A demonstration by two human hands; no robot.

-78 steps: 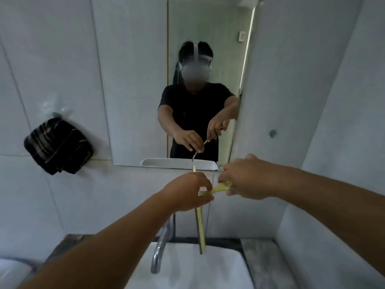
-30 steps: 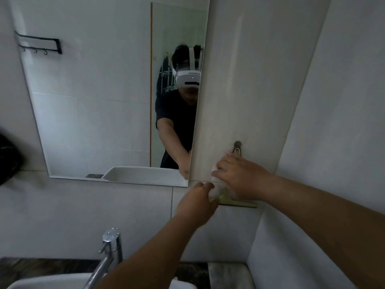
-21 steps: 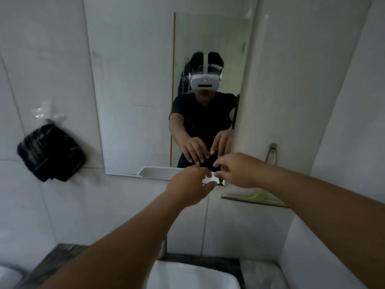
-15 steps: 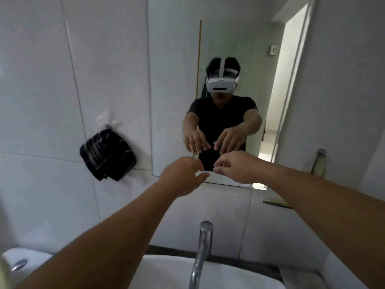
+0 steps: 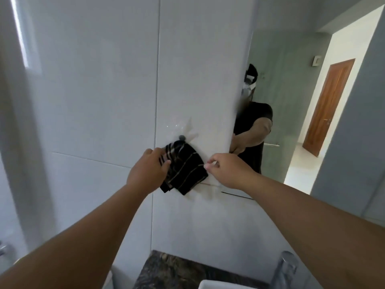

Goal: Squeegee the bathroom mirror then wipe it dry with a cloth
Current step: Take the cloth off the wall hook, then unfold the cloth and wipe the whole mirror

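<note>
At frame centre the left hand [image 5: 146, 171] closes its fingers [image 5: 164, 163] on the black striped cloth [image 5: 183, 170]; the right hand [image 5: 226, 168], loosely curled, holds nothing. The cloth hangs from a wall hook [image 5: 181, 137]: lift upward to unhook, not yank. Mirror [image 5: 302, 113] lies right.

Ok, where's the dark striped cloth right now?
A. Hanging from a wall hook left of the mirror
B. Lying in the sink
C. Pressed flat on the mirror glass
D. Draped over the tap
A: the cloth hangs from a hook on the wall, left of the mirror, with the left hand on it.
</note>
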